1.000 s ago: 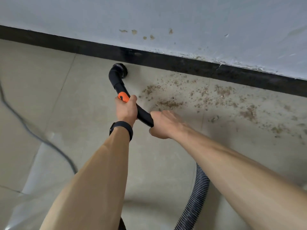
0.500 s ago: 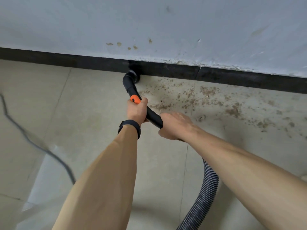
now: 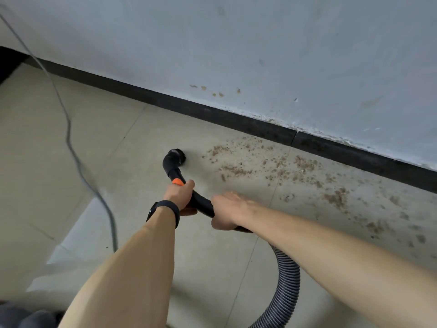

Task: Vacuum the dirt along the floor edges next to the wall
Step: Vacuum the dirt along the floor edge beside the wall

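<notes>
Head view, downward, perhaps tilted, toward wall (image 3: 260, 43)

No lettering, brand mark, number or sign can be read anywhere in this view: the black vacuum wand (image 3: 173, 165) with its orange button, the ribbed hose (image 3: 287, 280), the dark wristband (image 3: 168, 207) and the pale wall (image 3: 236, 43) all show plain surfaces, with any fine print too small or blurred to make out.
</notes>
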